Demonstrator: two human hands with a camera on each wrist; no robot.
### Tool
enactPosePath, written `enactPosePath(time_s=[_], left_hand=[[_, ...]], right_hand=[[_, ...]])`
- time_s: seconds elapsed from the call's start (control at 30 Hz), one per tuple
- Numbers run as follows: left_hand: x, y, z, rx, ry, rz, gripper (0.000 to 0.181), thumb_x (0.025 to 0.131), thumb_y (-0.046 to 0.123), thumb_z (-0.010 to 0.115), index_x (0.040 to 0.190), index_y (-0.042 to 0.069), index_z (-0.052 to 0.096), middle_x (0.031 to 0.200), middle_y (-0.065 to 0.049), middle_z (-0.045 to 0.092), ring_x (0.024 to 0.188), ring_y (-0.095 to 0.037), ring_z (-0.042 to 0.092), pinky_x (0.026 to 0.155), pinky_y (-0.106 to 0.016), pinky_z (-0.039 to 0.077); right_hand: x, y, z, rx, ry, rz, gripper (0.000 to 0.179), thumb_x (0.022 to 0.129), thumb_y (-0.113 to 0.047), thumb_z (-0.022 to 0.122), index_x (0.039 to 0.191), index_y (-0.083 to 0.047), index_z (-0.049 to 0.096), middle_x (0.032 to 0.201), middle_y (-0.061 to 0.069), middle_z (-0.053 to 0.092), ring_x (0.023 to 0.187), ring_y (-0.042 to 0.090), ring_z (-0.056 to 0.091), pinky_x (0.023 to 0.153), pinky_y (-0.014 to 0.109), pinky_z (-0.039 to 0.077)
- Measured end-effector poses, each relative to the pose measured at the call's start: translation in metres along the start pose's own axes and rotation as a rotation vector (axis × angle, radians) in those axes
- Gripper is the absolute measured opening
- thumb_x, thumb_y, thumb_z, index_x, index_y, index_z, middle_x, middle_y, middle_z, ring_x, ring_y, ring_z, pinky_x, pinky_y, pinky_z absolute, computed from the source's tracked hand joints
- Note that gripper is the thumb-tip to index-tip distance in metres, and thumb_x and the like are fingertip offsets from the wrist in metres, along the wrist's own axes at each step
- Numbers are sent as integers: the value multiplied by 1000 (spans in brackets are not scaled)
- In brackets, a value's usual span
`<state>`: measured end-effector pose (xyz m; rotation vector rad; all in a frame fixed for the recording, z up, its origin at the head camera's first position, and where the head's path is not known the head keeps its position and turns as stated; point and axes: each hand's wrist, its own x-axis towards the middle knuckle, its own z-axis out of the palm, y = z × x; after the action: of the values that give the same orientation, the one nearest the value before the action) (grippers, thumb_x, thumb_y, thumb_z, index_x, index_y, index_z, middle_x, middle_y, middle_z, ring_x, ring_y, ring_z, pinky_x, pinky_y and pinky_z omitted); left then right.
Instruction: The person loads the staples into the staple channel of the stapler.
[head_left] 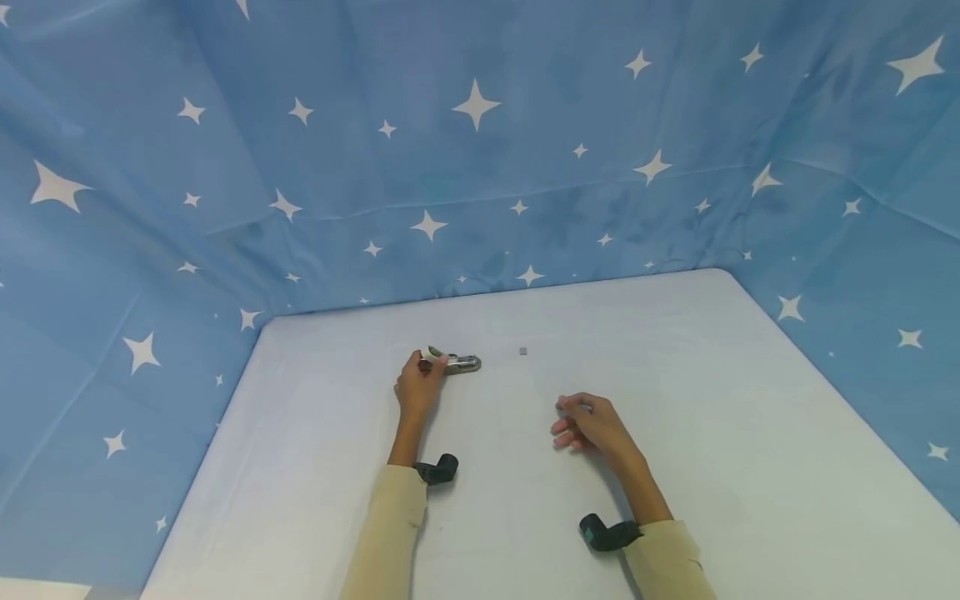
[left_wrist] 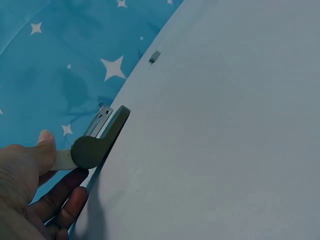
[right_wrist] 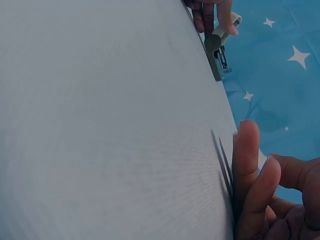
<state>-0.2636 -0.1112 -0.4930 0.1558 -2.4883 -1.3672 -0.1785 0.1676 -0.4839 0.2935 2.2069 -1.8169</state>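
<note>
A small olive-green and white stapler (head_left: 467,364) is on the white table, its upper arm swung back and the metal staple channel (left_wrist: 100,121) exposed. My left hand (head_left: 418,385) pinches the white upper arm between thumb and fingers, at the stapler's left end. To the right of the stapler lies a small grey strip, apparently staples (head_left: 522,351), untouched by either hand. My right hand (head_left: 592,423) is nearer to me and further right, its fingers (right_wrist: 246,150) loosely bent with nothing visible between them. The stapler also shows beyond it in the right wrist view.
The white table (head_left: 495,517) reaches back to a blue curtain (head_left: 345,167) with white stars, which also lines both sides. A dark wrist camera (head_left: 438,469) is strapped to the left wrist and another camera (head_left: 603,533) to the right.
</note>
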Motion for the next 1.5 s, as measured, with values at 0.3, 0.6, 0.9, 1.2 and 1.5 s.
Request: enactPosePath(time_s=[0.3,0.6,0.9,1.2,1.5], left_hand=[[-24,15,17,-24,-116,58,35,80,45,63,94,14,61,84,-1,68,82,-18,61,81,-43,41],[-30,13,19,-37,-121,88,31,77,41,67,94,16,62,84,2,68,77,-13,61,78,-37,41],[-29,8,20,-31,-138,127,27,77,34,70,96,17,63,86,2,68,79,-13,60,80,-39,41],[-30,7,18,-18,-141,99,31,76,36,69,99,16,63,87,2,68,81,-14,60,78,-36,42],[-29,8,18,-10,-151,90,30,77,36,69,98,15,63,88,0,68,83,-16,60,78,-37,43]], right_hand=[[1,-1,0,-33,19,10,39,91,-36,50,113,-3,53,79,10,68,61,21,66,48,24,47],[1,-2,1,-39,22,12,38,92,-35,50,113,-3,53,79,10,68,61,21,66,48,24,47],[1,-2,1,-38,18,7,41,92,-36,50,115,-2,52,78,9,68,60,21,66,47,24,46],[1,-1,2,-12,11,6,38,92,-33,50,114,-2,52,78,10,68,61,21,66,46,22,45],[2,-2,1,-33,10,15,37,92,-32,49,113,-3,52,79,10,68,61,21,66,48,24,47]])
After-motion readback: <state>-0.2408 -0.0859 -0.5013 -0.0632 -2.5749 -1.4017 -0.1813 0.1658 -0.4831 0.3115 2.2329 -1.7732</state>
